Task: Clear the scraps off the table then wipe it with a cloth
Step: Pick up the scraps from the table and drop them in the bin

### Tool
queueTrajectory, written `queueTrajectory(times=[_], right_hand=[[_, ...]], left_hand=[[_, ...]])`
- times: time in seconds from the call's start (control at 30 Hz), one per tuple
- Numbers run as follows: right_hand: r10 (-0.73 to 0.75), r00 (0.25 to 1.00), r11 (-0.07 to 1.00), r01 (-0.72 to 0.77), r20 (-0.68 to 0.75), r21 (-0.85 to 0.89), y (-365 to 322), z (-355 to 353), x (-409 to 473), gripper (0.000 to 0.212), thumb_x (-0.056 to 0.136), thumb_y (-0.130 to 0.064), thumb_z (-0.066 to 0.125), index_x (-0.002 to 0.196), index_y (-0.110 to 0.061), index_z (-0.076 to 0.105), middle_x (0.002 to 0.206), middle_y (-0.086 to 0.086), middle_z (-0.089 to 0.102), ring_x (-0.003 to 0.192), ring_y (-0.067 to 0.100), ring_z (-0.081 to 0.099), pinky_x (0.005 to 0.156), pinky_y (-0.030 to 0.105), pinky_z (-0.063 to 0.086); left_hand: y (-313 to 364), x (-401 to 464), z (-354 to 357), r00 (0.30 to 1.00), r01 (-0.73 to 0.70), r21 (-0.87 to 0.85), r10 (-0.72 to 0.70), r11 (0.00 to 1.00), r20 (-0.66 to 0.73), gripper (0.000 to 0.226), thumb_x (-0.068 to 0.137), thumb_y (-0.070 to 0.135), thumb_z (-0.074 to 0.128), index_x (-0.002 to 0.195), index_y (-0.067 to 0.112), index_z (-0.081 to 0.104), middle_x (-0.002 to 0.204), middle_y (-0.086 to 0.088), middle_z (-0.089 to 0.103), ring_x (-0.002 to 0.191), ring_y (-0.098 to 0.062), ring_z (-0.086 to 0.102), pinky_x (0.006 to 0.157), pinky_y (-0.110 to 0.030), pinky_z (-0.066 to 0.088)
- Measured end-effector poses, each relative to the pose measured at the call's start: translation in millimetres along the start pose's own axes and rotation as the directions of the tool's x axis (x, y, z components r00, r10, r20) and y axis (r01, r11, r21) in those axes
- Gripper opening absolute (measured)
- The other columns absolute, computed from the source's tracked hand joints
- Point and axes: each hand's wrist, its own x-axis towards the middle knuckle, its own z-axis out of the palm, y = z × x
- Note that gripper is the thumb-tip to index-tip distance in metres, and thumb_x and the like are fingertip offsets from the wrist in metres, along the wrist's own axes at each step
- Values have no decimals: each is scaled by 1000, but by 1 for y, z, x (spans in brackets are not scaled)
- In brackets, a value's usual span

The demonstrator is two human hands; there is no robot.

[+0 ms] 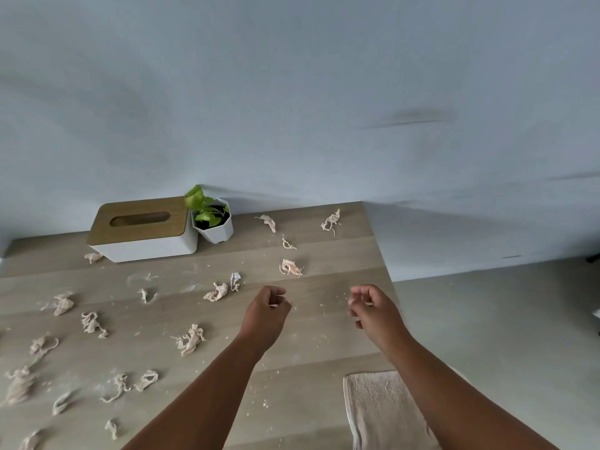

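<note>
Scraps of pale, stringy, crumpled material lie scattered over most of the wooden table [324, 349], thickest toward the left and near edge, with a looser line running up the right side toward the far corner; one of the nearer pieces, a twisted clump [191, 340], sits left of the left forearm, and another clump [290, 267] lies just beyond the hands. Fine crumbs and a faint smear of dust also mark the surface between them. Judging from how much is still lying about, the clearing has barely begun, and the wiping has not started: the cloth [380, 407], a pale folded towel, lies flat at the near right edge of the table, partly under the right forearm, its long axis running from the near edge away toward the far side, roughly parallel to the right edge. The scraps themselves have no common direction; each twists its own way. The left hand [266, 311] hovers over the table with its fingers curled inward toward the thumb; whether it pinches a small crumb cannot be told. The right hand [370, 306] hangs near the right edge, fingers loosely curled and apparently holding nothing. At the far left stand a tissue box [143, 230] with a wooden lid and a small potted plant [212, 222] just beside it, touching or nearly so.
</note>
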Motion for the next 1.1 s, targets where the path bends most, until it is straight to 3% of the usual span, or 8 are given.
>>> queueTrajectory(times=[0.07,0.2,0.3,0.43,0.67,0.83,0.93,1.1], right_hand=[[5,1000,1000,-5,16,-21,1,3,15,20,99,-16,62,118,-21,66,107,-1,68,93,27,73,84,47,62],[-11,999,995,16,52,-99,3,5,46,29,98,-20,65,127,-23,64,120,-6,65,106,18,68,96,47,58],[-30,999,991,34,34,-126,1,7,74,35,96,-19,68,130,-20,62,129,-3,64,113,16,65,99,43,56],[-70,996,970,81,55,-229,-1,14,111,43,94,-21,71,135,-18,59,137,0,58,106,10,62,85,18,47],[-181,983,919,176,17,-352,-18,26,166,56,88,-26,77,140,-18,58,136,3,53,120,20,58,109,37,47],[-244,969,876,232,25,-423,-33,35,198,71,82,-28,82,146,-18,51,140,5,47,127,26,52,110,42,45],[-288,957,841,264,22,-472,-38,43,215,78,83,-34,82,151,-20,46,145,5,44,134,26,45,113,40,42],[-315,949,790,276,24,-547,-42,54,235,74,90,-41,72,154,-24,40,148,0,40,136,26,40,108,39,45]], left_hand=[[4,10,5,1000,-28,41,28,999,1,19,92,25,71,108,33,63,100,7,69,84,-10,66,77,-37,58],[9,35,12,995,-97,217,96,971,17,25,92,26,71,115,32,61,108,10,61,80,4,63,63,-11,41],[10,59,14,985,-175,335,166,926,55,31,93,23,68,122,27,62,111,9,56,89,-1,61,79,-21,48],[15,81,15,974,-214,421,226,882,23,37,89,23,70,124,30,59,119,5,51,102,-13,62,86,-30,49],[16,101,29,980,-161,549,199,820,-11,71,84,37,73,149,30,44,136,1,45,127,-24,51,98,-36,47],[9,118,40,954,-226,622,299,750,-13,100,79,42,83,160,19,30,134,-5,41,122,-27,49,101,-38,49],[9,132,43,939,-242,658,343,713,-26,98,82,50,80,161,19,31,140,-7,40,127,-28,50,96,-41,56],[16,155,42,910,-268,753,415,600,-7,84,80,56,80,148,16,52,135,-10,54,117,-31,61,74,-45,63]])
